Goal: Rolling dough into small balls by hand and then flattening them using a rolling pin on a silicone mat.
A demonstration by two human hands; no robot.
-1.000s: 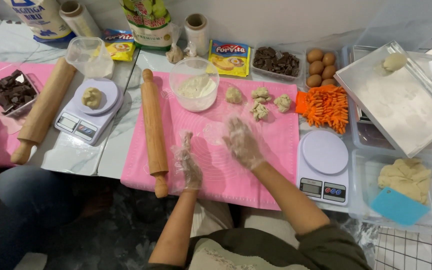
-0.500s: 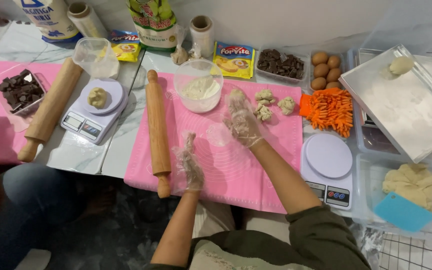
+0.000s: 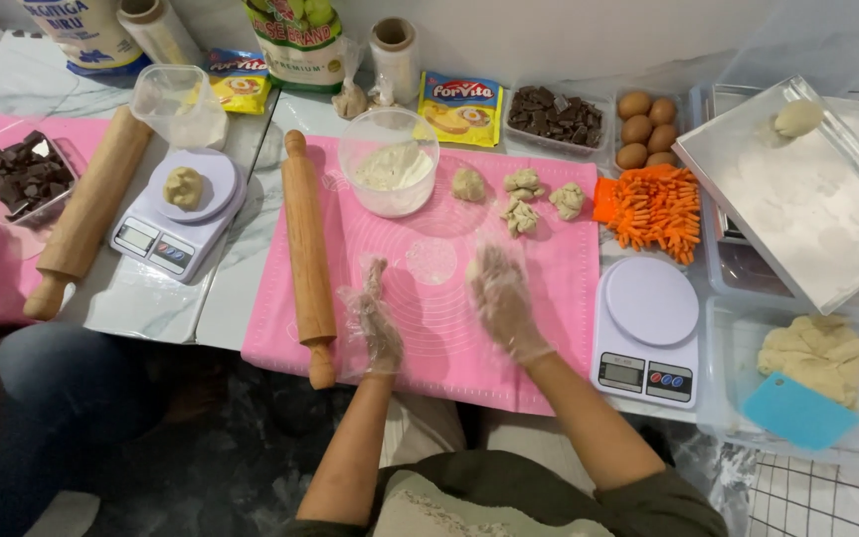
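Two gloved hands, left hand (image 3: 375, 318) & right hand (image 3: 502, 298), both open w/ nothing held, over pink mat (image 3: 559, 268) either side of flat dough disc (image 3: 432, 261); step looks like shaping dough; next likely needs picking disc up gently.

Bare pink mat (image 3: 559, 328) lies between the hands; rolling pin (image 3: 307, 249) blocks left, scale (image 3: 648, 328) right, flour bowl (image 3: 390, 174) ahead.

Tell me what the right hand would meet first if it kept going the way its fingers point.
The right hand, in a thin clear glove, points up the pink mat. Straight on, it would likely meet the small torn dough pieces first; its height above the mat is unclear.
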